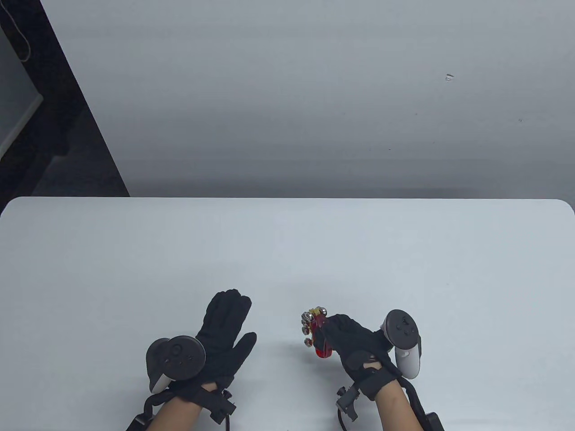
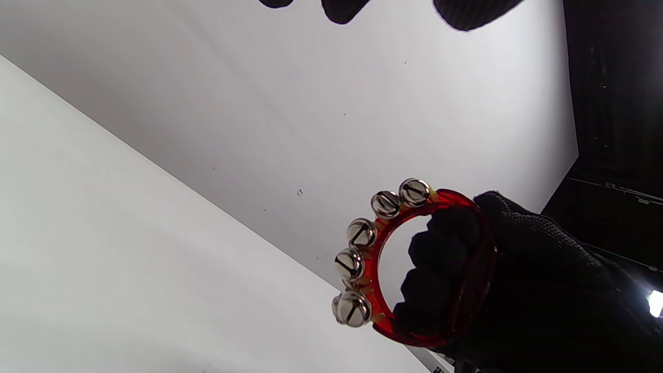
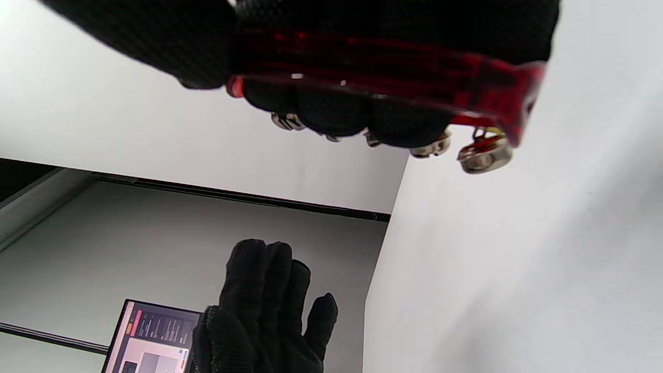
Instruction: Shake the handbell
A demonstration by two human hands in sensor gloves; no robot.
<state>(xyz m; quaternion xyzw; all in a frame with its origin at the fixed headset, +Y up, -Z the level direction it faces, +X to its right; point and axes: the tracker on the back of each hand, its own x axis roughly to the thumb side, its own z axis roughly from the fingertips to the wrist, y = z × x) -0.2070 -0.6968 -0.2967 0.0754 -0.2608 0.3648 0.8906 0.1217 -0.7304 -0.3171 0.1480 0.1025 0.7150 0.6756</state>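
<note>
Looking down in the table view: pale, smooth surface (image 1: 287, 251) with rounded far corners. Right hand (image 1: 355, 343), black knit glove, sits near the near edge, right of centre, fingers curled tight around the handbell (image 1: 316, 334). The handbell is a translucent red plastic ring with small silvery jingle bells along its outer left arc; most of the ring is hidden behind the fingers. Left hand (image 1: 224, 334) is near the near edge, left of centre, fingers spread flat and straight, holding nothing. Dark round tracker (image 1: 177, 357) on its back; grey-and-white tracker (image 1: 404, 341) on the right one.

Left wrist view: handbell (image 2: 469, 290) shows plainly as a closed D-shaped loop, five round slotted metal bells (image 2: 361, 233) on the curved side, right hand (image 2: 533, 290) gripping the straight side through the opening. Only fingertips (image 2: 469, 11) of the left hand show, cut off at the top edge.

Right wrist view: red bar of the handbell (image 3: 466, 67) clamped under the right hand's fingers (image 3: 331, 111); bells mostly hidden, one (image 3: 484, 155) clear. Left hand (image 3: 269, 305) open below. A lit screen (image 3: 150, 336), cut off, text unreadable.
</note>
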